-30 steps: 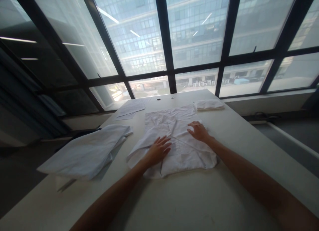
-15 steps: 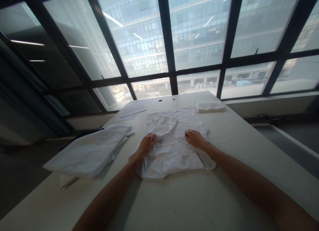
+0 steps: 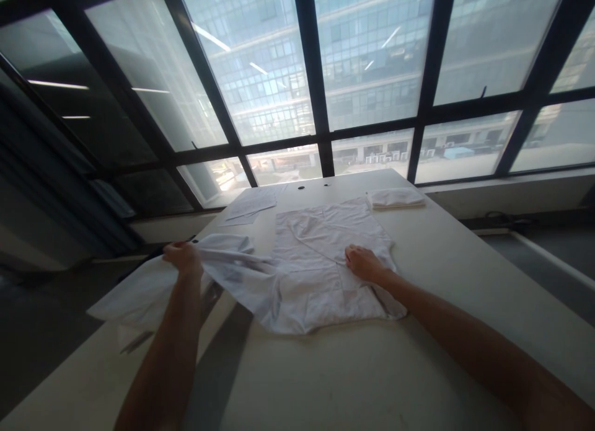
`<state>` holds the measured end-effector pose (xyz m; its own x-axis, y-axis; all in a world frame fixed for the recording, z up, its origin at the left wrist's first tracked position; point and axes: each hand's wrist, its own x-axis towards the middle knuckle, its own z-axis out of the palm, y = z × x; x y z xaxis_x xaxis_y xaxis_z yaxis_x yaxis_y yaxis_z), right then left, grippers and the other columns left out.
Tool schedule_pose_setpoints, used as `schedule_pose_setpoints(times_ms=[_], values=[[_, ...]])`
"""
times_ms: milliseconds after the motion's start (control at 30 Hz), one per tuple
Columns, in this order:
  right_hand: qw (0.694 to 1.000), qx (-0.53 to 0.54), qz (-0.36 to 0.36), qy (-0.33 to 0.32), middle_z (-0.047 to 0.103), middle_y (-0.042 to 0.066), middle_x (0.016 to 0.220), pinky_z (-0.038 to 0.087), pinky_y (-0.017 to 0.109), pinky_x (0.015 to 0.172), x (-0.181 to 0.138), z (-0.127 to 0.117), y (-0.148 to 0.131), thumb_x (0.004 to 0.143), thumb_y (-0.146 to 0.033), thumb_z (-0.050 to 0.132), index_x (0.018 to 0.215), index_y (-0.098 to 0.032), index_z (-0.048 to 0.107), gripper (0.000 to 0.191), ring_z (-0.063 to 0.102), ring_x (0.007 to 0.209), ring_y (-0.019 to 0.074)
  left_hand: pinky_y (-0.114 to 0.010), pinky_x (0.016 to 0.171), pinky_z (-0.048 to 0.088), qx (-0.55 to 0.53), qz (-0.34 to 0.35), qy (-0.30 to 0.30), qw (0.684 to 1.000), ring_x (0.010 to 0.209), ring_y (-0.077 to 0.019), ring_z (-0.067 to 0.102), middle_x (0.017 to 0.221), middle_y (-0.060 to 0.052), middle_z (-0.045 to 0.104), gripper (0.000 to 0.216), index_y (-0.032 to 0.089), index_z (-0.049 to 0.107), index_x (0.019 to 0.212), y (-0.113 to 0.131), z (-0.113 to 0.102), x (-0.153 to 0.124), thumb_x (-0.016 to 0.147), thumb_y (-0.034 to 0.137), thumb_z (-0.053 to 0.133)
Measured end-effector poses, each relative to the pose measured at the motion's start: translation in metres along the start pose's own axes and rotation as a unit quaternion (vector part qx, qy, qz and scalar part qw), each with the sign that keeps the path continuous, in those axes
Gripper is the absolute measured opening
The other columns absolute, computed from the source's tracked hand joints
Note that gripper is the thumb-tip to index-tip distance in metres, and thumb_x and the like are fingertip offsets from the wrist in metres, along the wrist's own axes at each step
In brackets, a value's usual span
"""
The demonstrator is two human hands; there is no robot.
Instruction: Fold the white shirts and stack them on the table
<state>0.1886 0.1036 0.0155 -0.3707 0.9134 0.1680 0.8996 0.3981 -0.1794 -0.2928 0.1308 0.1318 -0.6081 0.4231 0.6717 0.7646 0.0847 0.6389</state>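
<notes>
Across the middle of our worktop (image 3: 297,381) lies a white garment (image 3: 316,294) — light, soft and limp, we judge, and best taken by its outer edges. It looks thin and creased, with its left part drawn out. Our left hand (image 3: 183,257) grips that part, lifted; our right hand (image 3: 365,263) rests curled on the cloth — whether pinching it, we cannot tell.

Creased matt cloth of the garment (image 3: 320,282), smooth tabletop (image 3: 307,381), paper sheets (image 3: 251,204), glossy glass of the window panes (image 3: 372,59)
</notes>
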Motion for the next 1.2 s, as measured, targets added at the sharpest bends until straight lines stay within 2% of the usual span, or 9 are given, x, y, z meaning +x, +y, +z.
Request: schedule_pose_setpoints(times_ms=[100, 167, 333, 467, 633, 833, 967, 1067, 1200], values=[[1.000, 0.015, 0.014, 0.006, 0.070, 0.014, 0.108, 0.039, 0.028, 0.077, 0.000, 0.001, 0.001, 0.099, -0.015, 0.047, 0.104, -0.015, 0.062, 0.016, 0.067, 0.098, 0.0234, -0.056, 0.111, 0.033, 0.020, 0.022, 0.066, 0.997, 0.124, -0.0345, 0.047, 0.120, -0.019, 0.056, 0.036, 0.011, 0.053, 0.107, 0.016, 0.006, -0.008, 0.071, 0.004, 0.054], [0.999, 0.039, 0.035, 0.011, 0.071, 0.014, 0.104, 0.038, 0.028, 0.074, 0.000, 0.001, 0.002, 0.099, -0.013, 0.046, 0.104, -0.015, 0.061, 0.017, 0.067, 0.094, 0.0230, -0.052, 0.114, 0.033, 0.009, 0.113, 0.034, 0.993, 0.127, -0.0340, 0.048, 0.121, -0.018, 0.058, 0.036, 0.011, 0.057, 0.109, 0.036, 0.019, -0.033, 0.073, 0.006, 0.054], [0.986, 0.134, 0.076, 0.062, 0.074, 0.011, 0.094, 0.037, 0.026, 0.071, 0.003, -0.007, 0.009, 0.096, -0.009, 0.046, 0.109, -0.015, 0.062, 0.021, 0.067, 0.088, 0.0200, -0.039, 0.103, 0.049, -0.044, 0.262, -0.334, 0.904, 0.106, -0.0247, 0.065, 0.108, -0.011, 0.069, 0.025, 0.016, 0.067, 0.102, 0.078, 0.056, -0.148, 0.086, 0.015, 0.048], [0.979, 0.168, 0.080, 0.085, 0.074, 0.007, 0.085, 0.042, 0.025, 0.074, 0.010, -0.034, 0.033, 0.094, -0.008, 0.049, 0.117, -0.015, 0.064, 0.029, 0.067, 0.083, 0.0182, -0.047, 0.114, 0.041, 0.030, 0.315, -0.463, 0.828, 0.135, -0.0279, 0.054, 0.145, -0.013, 0.058, 0.042, 0.020, 0.060, 0.137, 0.074, 0.068, -0.217, 0.097, 0.027, 0.048], [0.962, 0.118, 0.240, 0.054, 0.075, 0.009, 0.100, 0.048, 0.026, 0.083, 0.002, -0.095, 0.104, 0.091, -0.010, 0.056, 0.105, -0.019, 0.072, 0.024, 0.069, 0.093, 0.0178, -0.065, 0.120, 0.022, 0.114, 0.344, -0.516, 0.776, 0.154, -0.0335, 0.024, 0.166, -0.009, 0.033, 0.054, 0.027, 0.039, 0.157, 0.062, 0.064, -0.223, 0.106, 0.044, 0.033], [0.900, 0.028, 0.430, 0.074, 0.066, 0.031, 0.119, 0.050, 0.056, 0.089, -0.036, -0.141, 0.178, 0.089, -0.013, 0.056, 0.110, -0.011, 0.071, 0.026, 0.066, 0.111, 0.0396, -0.069, 0.119, 0.019, 0.133, 0.363, -0.531, 0.754, 0.155, -0.0366, 0.018, 0.168, -0.008, 0.026, 0.057, 0.029, 0.033, 0.161, 0.068, 0.062, -0.217, 0.107, 0.048, 0.027], [0.948, 0.049, 0.303, 0.080, 0.067, 0.025, 0.124, 0.048, 0.047, 0.100, -0.027, -0.129, 0.165, 0.097, -0.025, 0.052, 0.123, -0.010, 0.067, 0.034, 0.064, 0.117, 0.0328, -0.069, 0.118, 0.019, 0.142, 0.370, -0.529, 0.750, 0.155, -0.0374, 0.017, 0.168, -0.008, 0.025, 0.057, 0.030, 0.032, 0.161, 0.069, 0.061, -0.216, 0.107, 0.048, 0.028], [0.978, 0.081, 0.176, 0.076, 0.066, 0.013, 0.134, 0.040, 0.033, 0.111, -0.006, -0.098, 0.120, 0.098, -0.029, 0.057, 0.130, -0.018, 0.066, 0.035, 0.058, 0.128, 0.0229, -0.069, 0.118, 0.019, 0.139, 0.371, -0.526, 0.753, 0.155, -0.0364, 0.018, 0.168, -0.009, 0.026, 0.056, 0.031, 0.033, 0.160, 0.067, 0.062, -0.216, 0.107, 0.048, 0.029], [0.990, 0.076, -0.011, 0.115, 0.053, 0.016, 0.150, 0.032, 0.045, 0.118, 0.001, -0.040, 0.044, 0.099, -0.024, 0.053, 0.134, -0.017, 0.061, 0.037, 0.043, 0.141, 0.0276, -0.068, 0.118, 0.020, 0.135, 0.375, -0.520, 0.755, 0.155, -0.0361, 0.020, 0.167, -0.009, 0.028, 0.056, 0.032, 0.034, 0.160, 0.064, 0.063, -0.216, 0.106, 0.047, 0.031]])
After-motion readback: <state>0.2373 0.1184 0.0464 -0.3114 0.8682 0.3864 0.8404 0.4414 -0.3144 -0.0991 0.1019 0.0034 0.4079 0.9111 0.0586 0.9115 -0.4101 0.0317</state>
